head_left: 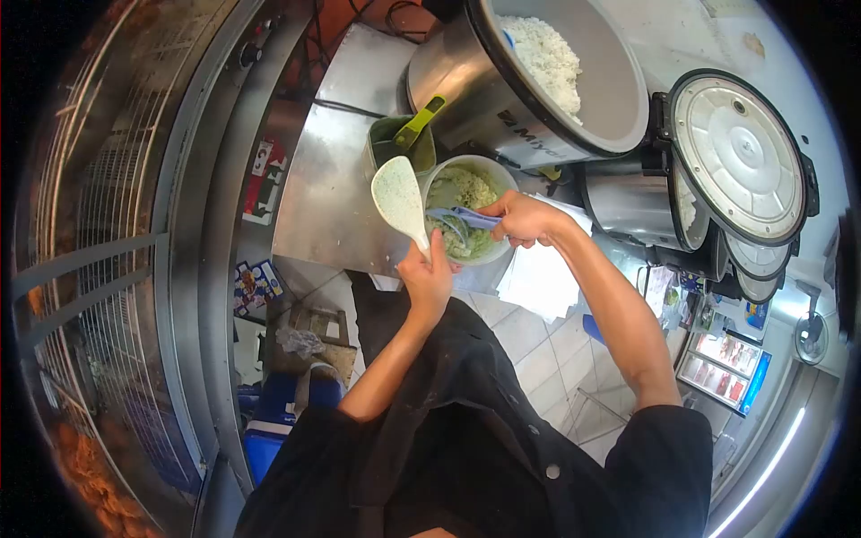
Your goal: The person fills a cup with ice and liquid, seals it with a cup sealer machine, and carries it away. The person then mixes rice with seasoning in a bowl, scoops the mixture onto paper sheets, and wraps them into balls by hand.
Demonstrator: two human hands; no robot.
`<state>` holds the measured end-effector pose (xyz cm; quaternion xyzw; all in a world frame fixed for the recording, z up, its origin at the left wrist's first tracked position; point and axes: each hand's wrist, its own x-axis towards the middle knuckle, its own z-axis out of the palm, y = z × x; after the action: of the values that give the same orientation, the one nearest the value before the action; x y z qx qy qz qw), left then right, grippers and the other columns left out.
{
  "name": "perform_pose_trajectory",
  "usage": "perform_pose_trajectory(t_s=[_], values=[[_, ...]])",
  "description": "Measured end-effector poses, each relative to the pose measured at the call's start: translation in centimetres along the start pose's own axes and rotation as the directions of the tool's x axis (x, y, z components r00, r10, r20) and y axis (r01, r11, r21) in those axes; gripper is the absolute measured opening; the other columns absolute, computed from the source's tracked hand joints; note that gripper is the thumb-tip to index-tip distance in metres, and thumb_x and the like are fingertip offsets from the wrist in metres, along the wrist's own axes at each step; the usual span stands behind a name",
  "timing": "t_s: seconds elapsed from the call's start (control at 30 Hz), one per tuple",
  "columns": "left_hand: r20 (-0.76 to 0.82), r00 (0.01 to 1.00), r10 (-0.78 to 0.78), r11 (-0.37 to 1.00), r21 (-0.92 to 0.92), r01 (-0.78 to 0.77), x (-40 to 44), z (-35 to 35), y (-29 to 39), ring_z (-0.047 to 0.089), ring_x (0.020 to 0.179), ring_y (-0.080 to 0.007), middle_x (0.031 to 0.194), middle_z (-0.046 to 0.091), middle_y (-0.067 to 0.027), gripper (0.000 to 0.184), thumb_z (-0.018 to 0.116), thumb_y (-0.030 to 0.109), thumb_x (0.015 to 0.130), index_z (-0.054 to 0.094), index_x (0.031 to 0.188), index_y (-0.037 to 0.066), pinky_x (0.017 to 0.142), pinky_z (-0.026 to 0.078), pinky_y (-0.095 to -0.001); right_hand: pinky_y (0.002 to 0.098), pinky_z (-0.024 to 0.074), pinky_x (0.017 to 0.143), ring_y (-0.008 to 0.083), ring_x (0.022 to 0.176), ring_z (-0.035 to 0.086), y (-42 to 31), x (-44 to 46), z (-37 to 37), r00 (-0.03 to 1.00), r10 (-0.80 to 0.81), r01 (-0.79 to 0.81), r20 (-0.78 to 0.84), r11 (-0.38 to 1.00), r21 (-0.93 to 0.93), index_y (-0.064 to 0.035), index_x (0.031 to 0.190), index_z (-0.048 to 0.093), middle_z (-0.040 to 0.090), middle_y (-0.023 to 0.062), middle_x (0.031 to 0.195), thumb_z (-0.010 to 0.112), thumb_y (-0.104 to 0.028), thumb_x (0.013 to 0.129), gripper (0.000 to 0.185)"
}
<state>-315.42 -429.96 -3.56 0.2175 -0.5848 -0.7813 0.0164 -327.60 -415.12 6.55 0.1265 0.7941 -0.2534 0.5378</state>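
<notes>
My left hand (427,280) is closed round the handle of a white rice paddle (398,195), whose broad blade points up and away from me. Just right of the paddle is a white bowl (491,168) with a greenish, grainy mix (468,186) inside. My right hand (527,220) grips the handle of a blue-grey scoop (468,215), its head down in the bowl at the mix. Behind the paddle stands a container (381,134) with a green-handled utensil (420,124) in it.
A large rice cooker (502,99) with white rice (543,67) stands open at the back. More cookers with raised lids (740,143) are on the right. White paper sheets (540,278) lie beside the bowl on the metal table (314,197). A wire-racked glass cabinet (108,224) stands left.
</notes>
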Motion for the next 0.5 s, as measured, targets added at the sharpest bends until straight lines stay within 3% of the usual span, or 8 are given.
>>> perform_pose_trajectory(t_s=[0.1, 0.2, 0.3, 0.33, 0.43, 0.5], values=[[0.036, 0.999, -0.012, 1.0, 0.023, 0.012, 0.1, -0.4, 1.3, 0.063, 0.047, -0.0142, 0.056, 0.063, -0.0099, 0.026, 0.057, 0.02, 0.1, 0.063, 0.1, -0.006, 0.046, 0.049, -0.0292, 0.0256, 0.0328, 0.039, 0.0104, 0.049, 0.046, -0.4, -1.5, -2.0, 0.998, 0.007, -0.01, 0.068, 0.999, 0.042, -0.0069, 0.137, 0.057, 0.056, 0.0023, 0.07, 0.065, -0.008, 0.083, 0.054], [0.167, 0.971, -0.173, 0.972, 0.19, 0.14, 1.5, -2.1, 2.7, 0.068, 0.059, -0.0192, 0.065, 0.067, -0.0139, 0.029, 0.06, 0.024, 0.098, 0.064, 0.103, -0.005, 0.056, 0.051, -0.0335, 0.0254, 0.0279, 0.038, 0.0086, 0.047, 0.043, 1.3, -2.1, -3.4, 0.996, 0.012, -0.024, 0.088, 0.991, 0.131, -0.0049, 0.132, 0.06, 0.055, -0.0008, 0.072, 0.062, -0.017, 0.091, 0.043], [0.281, 0.959, -0.018, 0.816, 0.558, -0.149, 1.7, -5.4, 5.0, 0.07, 0.074, -0.0273, 0.076, 0.068, -0.0198, 0.032, 0.062, 0.026, 0.096, 0.063, 0.108, -0.004, 0.067, 0.051, -0.0383, 0.0248, 0.0273, 0.038, 0.0081, 0.047, 0.043, 2.4, -4.0, -3.7, 0.999, -0.031, 0.024, 0.023, 0.967, 0.254, -0.005, 0.129, 0.062, 0.056, -0.0005, 0.074, 0.06, -0.019, 0.093, 0.038], [0.259, 0.956, -0.14, 0.804, 0.593, -0.043, 1.2, -5.7, 7.7, 0.068, 0.083, -0.0346, 0.084, 0.068, -0.021, 0.035, 0.058, 0.029, 0.098, 0.063, 0.108, -0.004, 0.074, 0.049, -0.0409, 0.0244, 0.0266, 0.038, 0.0078, 0.048, 0.044, 2.7, -4.8, -3.5, 0.999, -0.031, 0.035, -0.018, 0.956, 0.293, -0.0058, 0.128, 0.061, 0.057, -0.0002, 0.077, 0.057, -0.02, 0.095, 0.036], [0.09, 0.995, 0.037, 0.881, 0.467, -0.075, -0.9, -5.3, 11.1, 0.067, 0.079, -0.0345, 0.083, 0.068, -0.0197, 0.039, 0.054, 0.034, 0.1, 0.063, 0.108, -0.003, 0.074, 0.049, -0.0397, 0.0238, 0.0292, 0.037, 0.0078, 0.052, 0.047, 5.8, -5.2, -2.9, 0.995, -0.096, 0.1, -0.032, 0.893, 0.438, -0.0057, 0.136, 0.055, 0.056, -0.0007, 0.076, 0.057, -0.019, 0.097, 0.042], [0.201, 0.976, -0.08, 0.866, 0.499, -0.032, -1.2, -5.9, 11.8, 0.063, 0.074, -0.0264, 0.081, 0.066, -0.0161, 0.043, 0.049, 0.033, 0.102, 0.052, 0.127, -0.002, 0.074, 0.049, -0.037, 0.0242, 0.0348, 0.039, 0.0089, 0.057, 0.051, 7.4, -5.4, -1.7, 0.989, -0.142, 0.14, -0.04, 0.817, 0.559, -0.004, 0.139, 0.05, 0.058, 0.0025, 0.08, 0.057, -0.017, 0.097, 0.045]])
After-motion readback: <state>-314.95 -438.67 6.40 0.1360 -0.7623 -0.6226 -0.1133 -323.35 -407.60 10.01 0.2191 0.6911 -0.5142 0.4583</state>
